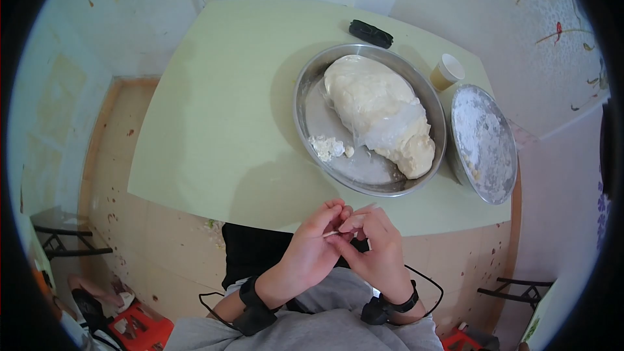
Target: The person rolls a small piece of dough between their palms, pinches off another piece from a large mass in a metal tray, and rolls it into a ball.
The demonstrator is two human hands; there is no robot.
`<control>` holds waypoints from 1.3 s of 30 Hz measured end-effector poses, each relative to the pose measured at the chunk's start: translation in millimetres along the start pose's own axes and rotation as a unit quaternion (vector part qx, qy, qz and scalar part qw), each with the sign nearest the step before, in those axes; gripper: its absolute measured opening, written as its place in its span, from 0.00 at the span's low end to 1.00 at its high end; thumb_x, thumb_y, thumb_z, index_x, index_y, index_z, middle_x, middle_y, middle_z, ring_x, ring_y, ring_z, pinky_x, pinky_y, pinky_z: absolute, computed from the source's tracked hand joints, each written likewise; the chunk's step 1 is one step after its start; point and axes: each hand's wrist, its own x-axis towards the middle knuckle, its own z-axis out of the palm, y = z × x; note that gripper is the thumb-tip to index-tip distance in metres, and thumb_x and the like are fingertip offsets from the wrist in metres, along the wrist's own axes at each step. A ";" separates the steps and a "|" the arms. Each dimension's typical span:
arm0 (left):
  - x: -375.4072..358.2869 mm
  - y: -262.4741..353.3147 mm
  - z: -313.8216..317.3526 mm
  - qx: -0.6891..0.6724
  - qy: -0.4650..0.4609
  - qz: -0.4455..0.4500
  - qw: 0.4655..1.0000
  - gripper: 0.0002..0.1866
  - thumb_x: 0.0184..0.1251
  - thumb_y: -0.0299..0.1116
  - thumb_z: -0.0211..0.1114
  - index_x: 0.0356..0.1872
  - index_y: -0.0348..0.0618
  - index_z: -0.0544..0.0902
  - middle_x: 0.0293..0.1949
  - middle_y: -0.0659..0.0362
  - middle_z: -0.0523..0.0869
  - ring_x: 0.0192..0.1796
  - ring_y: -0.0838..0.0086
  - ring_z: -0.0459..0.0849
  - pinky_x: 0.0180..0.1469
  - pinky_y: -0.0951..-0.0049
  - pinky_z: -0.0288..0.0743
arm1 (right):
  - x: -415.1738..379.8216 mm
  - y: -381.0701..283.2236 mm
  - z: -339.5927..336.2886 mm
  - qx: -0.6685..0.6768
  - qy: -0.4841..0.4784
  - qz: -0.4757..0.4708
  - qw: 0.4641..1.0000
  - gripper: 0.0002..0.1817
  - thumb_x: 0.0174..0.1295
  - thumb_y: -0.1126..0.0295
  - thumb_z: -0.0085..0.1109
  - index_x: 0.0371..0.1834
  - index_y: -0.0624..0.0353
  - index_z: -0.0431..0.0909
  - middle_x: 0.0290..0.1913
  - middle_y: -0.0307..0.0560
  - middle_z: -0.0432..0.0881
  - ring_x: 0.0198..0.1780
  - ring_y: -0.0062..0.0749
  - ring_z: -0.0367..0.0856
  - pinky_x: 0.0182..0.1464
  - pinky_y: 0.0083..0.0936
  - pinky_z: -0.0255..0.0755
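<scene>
My left hand (304,250) and my right hand (376,244) meet in front of my body, just off the near edge of the table. Closed fingertips of both hands pinch a small, thin, pale piece of dough (331,234), mostly hidden by the fingers. Beyond them, a wide round metal pan (305,131) stands on the table. In it lies a large lump of white dough (367,88), partly covered by clear plastic film (388,129). A little heap of crumbly dough bits and flour (326,147) sits at the pan's left side.
To the right, a tilted metal bowl (484,146) dusted with flour leans by the pan. A paper cup (447,73) and a black case (371,34) stand behind on the pale green table (214,91). At lower left, another person's leg shows near a red stool (140,328).
</scene>
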 end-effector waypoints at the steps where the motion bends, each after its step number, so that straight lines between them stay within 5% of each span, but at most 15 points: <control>1: 1.3 -0.4 -2.5 -0.001 0.001 0.001 1.000 0.06 0.71 0.33 0.51 0.41 0.44 0.74 0.36 0.64 0.76 0.40 0.78 0.77 0.45 0.77 0.73 | 0.4 5.1 1.2 -0.009 0.011 -0.017 1.000 0.16 0.42 0.80 0.70 0.38 0.56 0.83 0.34 0.43 0.75 0.32 0.29 0.76 0.32 0.22 0.72; 12: 6.3 0.5 -1.6 -0.045 0.051 0.002 0.998 0.06 0.75 0.34 0.48 0.41 0.46 0.72 0.23 0.69 0.65 0.26 0.85 0.66 0.29 0.84 0.65 | 8.0 13.2 -15.4 0.019 -0.038 -0.062 0.997 0.10 0.48 0.77 0.67 0.36 0.58 0.83 0.34 0.44 0.77 0.35 0.33 0.78 0.33 0.25 0.72; 15: 9.2 3.1 -11.9 -0.071 -0.007 -0.006 0.997 0.07 0.75 0.35 0.48 0.41 0.46 0.72 0.20 0.69 0.62 0.23 0.85 0.61 0.27 0.85 0.59 | 20.6 28.0 -40.3 -0.111 0.092 0.034 0.989 0.12 0.49 0.76 0.67 0.39 0.60 0.83 0.32 0.44 0.75 0.33 0.32 0.76 0.31 0.24 0.68; 19: 10.0 -0.8 -11.3 -0.061 -0.015 -0.016 0.998 0.07 0.76 0.34 0.47 0.40 0.46 0.72 0.19 0.69 0.61 0.22 0.85 0.60 0.27 0.85 0.58 | 45.6 53.4 -60.5 -0.257 0.189 0.070 0.945 0.13 0.47 0.73 0.69 0.38 0.62 0.84 0.28 0.45 0.73 0.30 0.33 0.74 0.32 0.26 0.67; 31: 10.5 2.7 -17.5 -0.073 0.036 -0.021 0.996 0.06 0.72 0.30 0.47 0.39 0.42 0.73 0.23 0.66 0.65 0.26 0.80 0.64 0.34 0.79 0.61 | 53.1 79.4 -59.5 -0.373 0.179 0.024 0.910 0.07 0.49 0.72 0.67 0.30 0.61 0.83 0.22 0.44 0.71 0.25 0.36 0.72 0.28 0.31 0.65; 35: 9.2 5.1 -18.7 -0.080 0.028 -0.018 0.996 0.06 0.71 0.30 0.47 0.38 0.42 0.72 0.23 0.65 0.65 0.27 0.78 0.65 0.35 0.78 0.62 | 55.0 81.8 -61.1 -0.332 0.184 0.028 0.925 0.05 0.51 0.73 0.65 0.28 0.63 0.81 0.22 0.46 0.70 0.23 0.36 0.70 0.27 0.29 0.64; 39: 8.3 7.3 -18.5 -0.078 0.031 -0.010 0.996 0.05 0.70 0.30 0.48 0.37 0.41 0.72 0.23 0.65 0.65 0.28 0.78 0.65 0.35 0.77 0.62 | 54.5 95.1 -74.5 -0.134 0.189 0.065 0.971 0.05 0.57 0.74 0.63 0.30 0.64 0.80 0.21 0.36 0.70 0.22 0.20 0.64 0.26 0.18 0.59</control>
